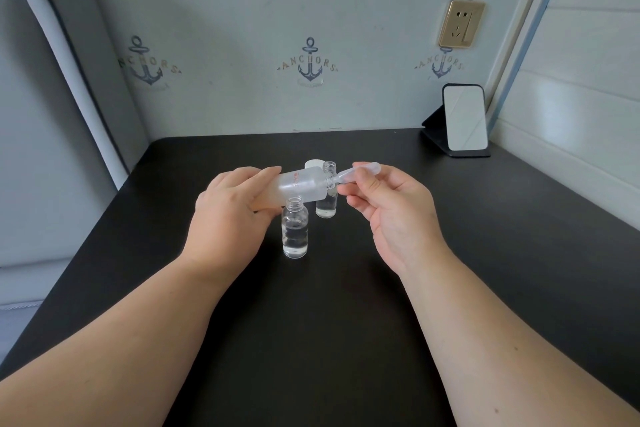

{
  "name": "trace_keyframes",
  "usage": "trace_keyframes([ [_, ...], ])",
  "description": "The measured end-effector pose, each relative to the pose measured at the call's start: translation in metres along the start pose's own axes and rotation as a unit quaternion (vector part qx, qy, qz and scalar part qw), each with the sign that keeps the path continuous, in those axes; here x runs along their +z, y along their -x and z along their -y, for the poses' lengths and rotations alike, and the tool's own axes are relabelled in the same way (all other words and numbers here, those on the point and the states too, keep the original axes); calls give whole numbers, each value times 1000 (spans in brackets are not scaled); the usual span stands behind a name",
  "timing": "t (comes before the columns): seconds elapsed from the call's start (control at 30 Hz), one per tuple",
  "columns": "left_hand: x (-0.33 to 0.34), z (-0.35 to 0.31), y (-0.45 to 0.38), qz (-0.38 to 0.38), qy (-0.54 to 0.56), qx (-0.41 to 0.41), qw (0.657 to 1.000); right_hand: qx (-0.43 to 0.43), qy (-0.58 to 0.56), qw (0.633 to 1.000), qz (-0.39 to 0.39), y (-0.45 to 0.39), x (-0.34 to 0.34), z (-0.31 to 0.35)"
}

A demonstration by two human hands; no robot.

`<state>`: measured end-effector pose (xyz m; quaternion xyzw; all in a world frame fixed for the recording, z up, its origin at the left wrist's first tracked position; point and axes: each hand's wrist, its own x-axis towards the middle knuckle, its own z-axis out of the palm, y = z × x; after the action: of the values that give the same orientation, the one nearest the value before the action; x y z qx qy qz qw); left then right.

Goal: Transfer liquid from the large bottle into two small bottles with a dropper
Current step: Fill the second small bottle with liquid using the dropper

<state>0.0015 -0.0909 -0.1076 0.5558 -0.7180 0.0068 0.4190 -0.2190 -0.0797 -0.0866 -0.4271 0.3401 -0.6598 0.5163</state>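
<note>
Left hand (230, 206) grips large bottle (300, 188), tilted so liquid likely pools at neck. Right hand (388, 204) pinches dropper (356, 173) bulb, tip in mouth. Two small bottles (295, 229) upright, uncapped, directly below on table (346, 305), short transfer path.

Wall (242, 10) behind the table carried 3 anchor emblems w/ the word "ANCHORS": left one (147, 62) partly cut off by a grey panel, centre one (308, 62) fully legible, right one (440, 63) under the socket. Large bottle (301, 185) had small red print, too tiny to read.
</note>
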Motion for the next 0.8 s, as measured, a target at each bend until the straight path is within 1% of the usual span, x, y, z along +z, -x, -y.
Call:
trace_keyframes([
  [0.47,1,2,0,-3,-3,2,1000,6,1,1000,21,3,3,6],
  [0.8,1,3,0,-9,0,-1,1000,4,-8,1000,-12,0,0,7],
])
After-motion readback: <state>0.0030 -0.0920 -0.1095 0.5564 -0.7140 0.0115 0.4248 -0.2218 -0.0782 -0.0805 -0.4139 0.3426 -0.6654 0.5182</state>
